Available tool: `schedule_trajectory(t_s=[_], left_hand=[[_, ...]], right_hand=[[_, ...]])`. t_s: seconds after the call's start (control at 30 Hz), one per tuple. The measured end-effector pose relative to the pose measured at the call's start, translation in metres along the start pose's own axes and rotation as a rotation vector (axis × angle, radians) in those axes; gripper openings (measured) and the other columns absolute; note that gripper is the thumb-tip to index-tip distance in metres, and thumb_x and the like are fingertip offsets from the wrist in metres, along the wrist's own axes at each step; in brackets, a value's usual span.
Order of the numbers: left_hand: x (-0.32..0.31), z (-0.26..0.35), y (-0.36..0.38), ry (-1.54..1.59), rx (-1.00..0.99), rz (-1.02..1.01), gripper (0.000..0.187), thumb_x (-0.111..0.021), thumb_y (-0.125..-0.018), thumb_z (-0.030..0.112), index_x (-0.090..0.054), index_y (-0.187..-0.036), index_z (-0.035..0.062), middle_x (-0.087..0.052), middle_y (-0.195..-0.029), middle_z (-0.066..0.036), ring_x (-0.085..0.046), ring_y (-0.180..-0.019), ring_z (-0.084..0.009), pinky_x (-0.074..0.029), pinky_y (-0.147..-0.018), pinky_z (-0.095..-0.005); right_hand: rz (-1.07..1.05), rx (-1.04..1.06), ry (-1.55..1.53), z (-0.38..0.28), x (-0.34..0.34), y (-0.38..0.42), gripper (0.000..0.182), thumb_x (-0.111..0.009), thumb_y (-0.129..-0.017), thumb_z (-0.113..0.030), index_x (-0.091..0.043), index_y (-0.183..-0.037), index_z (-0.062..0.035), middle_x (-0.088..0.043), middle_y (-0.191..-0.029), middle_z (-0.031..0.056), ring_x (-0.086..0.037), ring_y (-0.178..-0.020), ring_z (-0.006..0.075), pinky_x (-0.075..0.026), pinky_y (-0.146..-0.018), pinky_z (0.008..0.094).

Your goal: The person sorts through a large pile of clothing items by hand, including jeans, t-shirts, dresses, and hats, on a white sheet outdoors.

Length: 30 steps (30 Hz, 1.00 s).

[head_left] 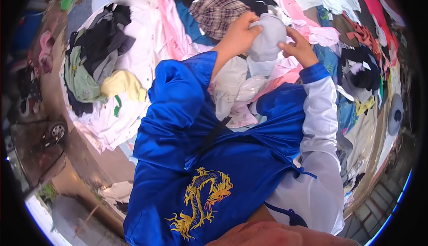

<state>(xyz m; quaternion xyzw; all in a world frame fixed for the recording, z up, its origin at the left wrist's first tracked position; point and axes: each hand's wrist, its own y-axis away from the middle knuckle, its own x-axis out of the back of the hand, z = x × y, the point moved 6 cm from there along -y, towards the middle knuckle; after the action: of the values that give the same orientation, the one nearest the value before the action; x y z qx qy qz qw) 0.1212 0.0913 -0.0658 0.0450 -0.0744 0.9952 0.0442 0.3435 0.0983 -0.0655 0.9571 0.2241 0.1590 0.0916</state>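
My left hand pinches the upper left edge of a light grey, cup-shaped piece of cloth. On its right side, the fingertips and thumb of my right hand close on the same piece. It is held up in front of me, over a heap of clothes. Just beyond my left hand lies a brown plaid garment. Below the grey piece, a cream cloth and a crumpled clear plastic bag lie near my lap. Its exact kind cannot be made out.
To the left, black clothes, a green garment and a yellow cloth lie on a pale pink sheet. Dark clothes are piled at the right. A wheel shows at the far left.
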Motion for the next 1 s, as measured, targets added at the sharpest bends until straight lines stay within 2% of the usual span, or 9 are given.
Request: schedule_trajectory(t_s=[0.13,0.3,0.43,0.57,0.6,0.67,0.77,0.9,1.0], left_hand=[[0.065,0.015,0.004,-0.106,-0.119,0.440,0.026,-0.068,-0.083,0.014,-0.057,-0.104,0.0003,-0.064,-0.098,-0.024,-0.063,-0.093,-0.0376,-0.049,-0.081,-0.0433],[0.199,0.010,0.077,0.094,-0.153,0.988,0.029,-0.065,-0.088,0.006,-0.053,-0.114,0.0026,-0.062,-0.100,-0.015,-0.062,-0.085,-0.0219,-0.050,-0.074,-0.0359],[0.321,-0.005,0.267,0.111,-0.095,1.234,0.035,-0.062,-0.093,0.005,-0.052,-0.127,0.0031,-0.066,-0.097,-0.010,-0.062,-0.083,-0.0155,-0.051,-0.072,-0.0292],[0.416,0.032,0.582,-0.147,0.244,1.736,0.032,-0.063,-0.094,0.007,-0.058,-0.125,0.0012,-0.068,-0.101,-0.011,-0.063,-0.081,-0.0158,-0.050,-0.066,-0.0285],[0.443,0.047,0.684,-0.264,0.084,1.967,0.033,-0.063,-0.094,0.006,-0.058,-0.126,0.0021,-0.067,-0.096,-0.010,-0.061,-0.073,-0.0151,-0.048,-0.061,-0.0287],[0.451,0.113,0.881,-0.427,-0.070,2.352,0.053,-0.065,-0.090,0.012,-0.047,-0.140,0.0022,-0.062,-0.115,-0.014,-0.060,-0.093,-0.0197,-0.050,-0.081,-0.0349],[0.343,0.225,0.967,-0.282,-0.140,2.971,0.074,-0.067,-0.083,0.022,-0.036,-0.147,0.0034,-0.058,-0.131,-0.026,-0.064,-0.109,-0.0379,-0.054,-0.087,-0.0409],[0.346,0.175,1.017,-0.310,0.330,2.516,0.057,-0.062,-0.085,0.014,-0.045,-0.137,-0.0021,-0.063,-0.114,-0.020,-0.070,-0.090,-0.0305,-0.054,-0.065,-0.0388],[0.360,0.112,0.848,-0.212,0.247,2.141,0.040,-0.057,-0.094,0.008,-0.049,-0.132,-0.0007,-0.063,-0.118,-0.016,-0.068,-0.097,-0.0288,-0.054,-0.074,-0.0377]], right_hand=[[0.071,-0.004,0.360,0.048,0.024,-0.031,0.072,-0.072,-0.090,-0.031,-0.041,-0.150,-0.0069,-0.052,-0.143,0.0195,-0.067,-0.083,0.0182,-0.053,-0.067,0.0287],[-0.134,-0.072,0.379,0.084,0.013,-0.080,0.057,-0.070,-0.092,-0.029,-0.053,-0.141,-0.0083,-0.066,-0.119,0.0112,-0.063,-0.086,0.0152,-0.048,-0.066,0.0271],[-0.308,-0.047,0.479,0.113,-0.023,-0.132,0.055,-0.069,-0.094,-0.031,-0.052,-0.142,-0.0103,-0.067,-0.117,0.0091,-0.062,-0.084,0.0141,-0.046,-0.062,0.0268],[-0.366,0.092,0.369,0.083,-0.061,-0.133,0.054,-0.069,-0.094,-0.027,-0.053,-0.141,-0.0068,-0.067,-0.118,0.0111,-0.063,-0.091,0.0152,-0.048,-0.069,0.0265],[-0.373,0.111,0.309,0.079,-0.066,-0.133,0.053,-0.070,-0.094,-0.025,-0.053,-0.140,-0.0058,-0.067,-0.118,0.0116,-0.064,-0.093,0.0155,-0.049,-0.072,0.0262],[-0.373,0.100,0.358,0.083,-0.068,-0.135,0.053,-0.069,-0.094,-0.025,-0.053,-0.141,-0.0062,-0.067,-0.118,0.0119,-0.064,-0.097,0.0166,-0.049,-0.076,0.0266],[-0.392,0.071,0.420,0.081,-0.067,-0.133,0.054,-0.068,-0.095,-0.027,-0.052,-0.142,-0.0069,-0.066,-0.121,0.0121,-0.064,-0.100,0.0182,-0.051,-0.077,0.0291],[-0.399,0.016,0.499,0.093,-0.062,-0.132,0.056,-0.067,-0.094,-0.030,-0.050,-0.144,-0.0086,-0.067,-0.120,0.0104,-0.065,-0.097,0.0169,-0.050,-0.070,0.0281],[-0.374,-0.053,0.449,0.108,-0.068,-0.126,0.054,-0.068,-0.093,-0.028,-0.053,-0.141,-0.0098,-0.068,-0.115,0.0090,-0.065,-0.088,0.0147,-0.048,-0.065,0.0265]])
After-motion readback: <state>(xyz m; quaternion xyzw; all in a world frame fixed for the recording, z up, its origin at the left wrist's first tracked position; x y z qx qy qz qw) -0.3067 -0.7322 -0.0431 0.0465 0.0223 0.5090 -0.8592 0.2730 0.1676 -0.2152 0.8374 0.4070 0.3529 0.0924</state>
